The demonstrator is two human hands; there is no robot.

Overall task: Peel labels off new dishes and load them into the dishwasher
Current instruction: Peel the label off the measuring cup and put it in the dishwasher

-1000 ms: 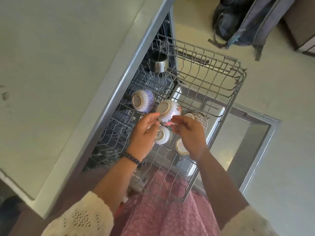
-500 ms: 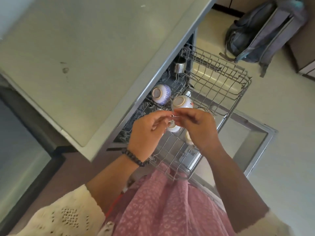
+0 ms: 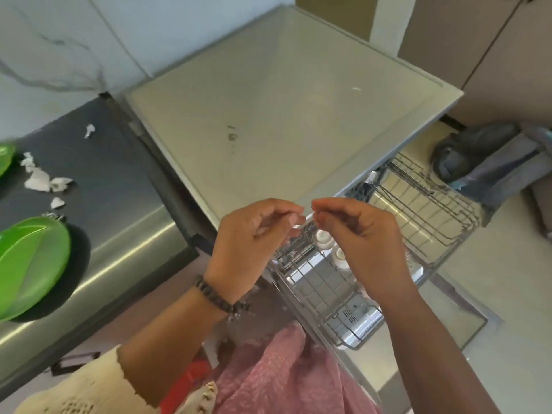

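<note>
Fingers (image 3: 294,209) of the left hand (image 3: 251,243) and the right hand (image 3: 363,234) curl in, fingertips nearly meeting above the rack (image 3: 418,210) (whether they pinch a label I cannot tell). Two bowls (image 3: 324,239) sit in the rack below. Torn labels (image 3: 38,180) lie on the counter (image 3: 113,186) beside a green plate (image 3: 28,264).

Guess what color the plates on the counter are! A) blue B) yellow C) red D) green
D, the plates lying on the dark counter at the left, near some torn paper scraps, are bright green.
</note>
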